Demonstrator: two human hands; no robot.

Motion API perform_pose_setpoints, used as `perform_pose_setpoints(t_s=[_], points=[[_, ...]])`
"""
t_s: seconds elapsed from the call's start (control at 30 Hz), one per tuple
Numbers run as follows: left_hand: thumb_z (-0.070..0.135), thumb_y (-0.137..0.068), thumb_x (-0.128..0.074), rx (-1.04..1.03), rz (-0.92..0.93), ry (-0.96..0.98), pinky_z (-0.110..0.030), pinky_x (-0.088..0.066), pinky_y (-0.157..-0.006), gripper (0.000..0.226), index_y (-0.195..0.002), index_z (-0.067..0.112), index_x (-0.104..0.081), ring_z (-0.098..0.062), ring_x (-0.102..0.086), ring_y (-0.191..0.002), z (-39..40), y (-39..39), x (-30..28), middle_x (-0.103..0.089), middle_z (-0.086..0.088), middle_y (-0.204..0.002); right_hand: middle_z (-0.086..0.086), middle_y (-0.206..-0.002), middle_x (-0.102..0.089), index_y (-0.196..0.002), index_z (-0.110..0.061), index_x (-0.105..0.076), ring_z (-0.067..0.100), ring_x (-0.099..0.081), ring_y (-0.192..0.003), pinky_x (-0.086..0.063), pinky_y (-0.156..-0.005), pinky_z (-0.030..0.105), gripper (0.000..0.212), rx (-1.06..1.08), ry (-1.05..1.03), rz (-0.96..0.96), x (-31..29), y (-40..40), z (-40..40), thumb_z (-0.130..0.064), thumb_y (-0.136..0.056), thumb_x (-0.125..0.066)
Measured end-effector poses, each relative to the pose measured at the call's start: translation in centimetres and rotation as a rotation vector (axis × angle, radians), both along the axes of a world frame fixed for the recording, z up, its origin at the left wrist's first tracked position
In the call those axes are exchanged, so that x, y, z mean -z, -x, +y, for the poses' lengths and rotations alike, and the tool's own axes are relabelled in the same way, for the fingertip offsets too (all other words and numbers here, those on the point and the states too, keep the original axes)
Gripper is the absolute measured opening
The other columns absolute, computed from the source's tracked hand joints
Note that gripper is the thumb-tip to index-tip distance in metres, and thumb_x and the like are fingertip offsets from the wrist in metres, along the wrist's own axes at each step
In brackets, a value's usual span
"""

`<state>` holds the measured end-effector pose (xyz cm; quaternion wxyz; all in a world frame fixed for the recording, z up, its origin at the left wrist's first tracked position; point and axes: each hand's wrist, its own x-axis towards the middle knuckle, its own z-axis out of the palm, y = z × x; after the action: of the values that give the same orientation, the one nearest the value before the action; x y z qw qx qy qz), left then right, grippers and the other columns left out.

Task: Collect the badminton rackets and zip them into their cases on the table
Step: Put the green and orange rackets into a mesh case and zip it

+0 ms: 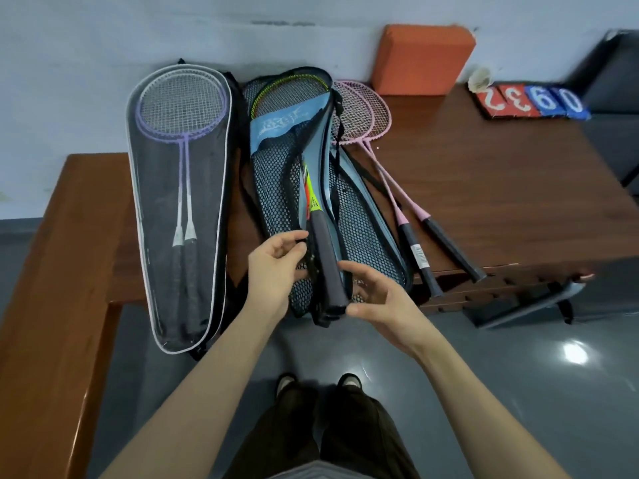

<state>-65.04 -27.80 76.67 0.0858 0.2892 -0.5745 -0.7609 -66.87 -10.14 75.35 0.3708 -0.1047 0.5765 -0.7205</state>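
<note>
- A person stands at a brown wooden table (484, 188), both bare arms reaching toward a blue mesh racket case (276, 174) that lies open along its zip.
- The left hand (273, 271) pinches the edge of the blue mesh case near its lower end, thumb and fingers curled onto the black trim.
- The right hand (380, 302) is spread, fingers relaxed, cupped just beside the butt of a dark racket grip (328, 267); whether it touches the grip cannot be told.
- That grip belongs to a yellow-green racket (311, 195) lying inside the open case, its head showing through the mesh at the far end (a second shaft, orange, sits beside it).
- To the left, a clear-fronted case (179, 216) with white piping holds two purple rackets (183, 108), its lower end overhanging the table edge.
- To the right, two pink rackets (366, 112) lie uncased on the table, heads partly tucked under the blue case, handles past the edge.
- Against the wall: an orange block (422, 60) and flip score cards (532, 100).
</note>
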Motion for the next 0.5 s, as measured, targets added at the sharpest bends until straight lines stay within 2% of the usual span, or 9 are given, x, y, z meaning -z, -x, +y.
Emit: perform_pose_setpoints(t_s=[0.1, 0.2, 0.3, 0.37, 0.5], points=[[-0.002, -0.088, -0.055, -0.003, 0.029, -0.034, -0.024, -0.053, -0.057, 0.02, -0.091, 0.013, -0.068, -0.013, -0.06, -0.076, 0.6, 0.6, -0.9, -0.065, -0.004, -0.082, 0.002, -0.111, -0.065, -0.12, -0.021, -0.059, 0.018, -0.059, -0.104, -0.049, -0.087, 0.031, 0.062, 0.055, -0.01, 0.067, -0.3, 0.1, 0.4, -0.017, -0.06, -0.077], [0.0, -0.087, -0.057, 0.059, 0.044, 0.049, -0.027, -0.052, -0.06, 0.024, -0.086, 0.02, -0.07, -0.011, -0.061, -0.074, 1.4, 0.8, -1.8, -0.066, 0.0, -0.077, 0.012, -0.086, -0.054, -0.103, -0.024, -0.07, 0.022, -0.05, -0.084, -0.043, -0.081, 0.032, 0.045, 0.23, -0.042, 0.067, -0.5, 0.6, 0.1, -0.023, -0.059, -0.079], [0.001, -0.087, -0.057, 0.084, 0.046, 0.073, -0.036, -0.054, -0.067, 0.023, -0.088, 0.02, -0.07, -0.015, -0.06, -0.079, 1.5, 0.6, -2.4, -0.066, -0.003, -0.082, 0.005, -0.072, -0.047, -0.096, -0.017, -0.07, 0.014, -0.046, -0.071, -0.042, -0.073, 0.026, 0.037, 0.354, -0.089, 0.1, -1.1, 1.0, 0.0, -0.016, -0.061, -0.079], [0.0, -0.087, -0.057, 0.091, 0.055, 0.023, -0.041, -0.054, -0.071, 0.021, -0.091, 0.017, -0.07, -0.014, -0.061, -0.078, 1.4, 0.6, -2.8, -0.066, -0.002, -0.08, 0.004, -0.075, -0.051, -0.093, -0.015, -0.069, 0.014, -0.048, -0.072, -0.044, -0.072, 0.025, 0.032, 0.399, -0.094, 0.118, -1.4, 1.0, -0.1, -0.013, -0.062, -0.076], [-0.003, -0.088, -0.054, 0.091, 0.093, -0.079, -0.03, -0.057, -0.061, 0.019, -0.097, 0.008, -0.066, -0.012, -0.065, -0.076, 1.9, 1.0, -4.0, -0.067, -0.006, -0.085, 0.008, -0.084, -0.057, -0.094, -0.017, -0.069, 0.018, -0.052, -0.08, -0.046, -0.075, 0.025, 0.032, 0.422, -0.048, 0.137, -1.7, 1.0, -0.1, -0.016, -0.063, -0.077]])
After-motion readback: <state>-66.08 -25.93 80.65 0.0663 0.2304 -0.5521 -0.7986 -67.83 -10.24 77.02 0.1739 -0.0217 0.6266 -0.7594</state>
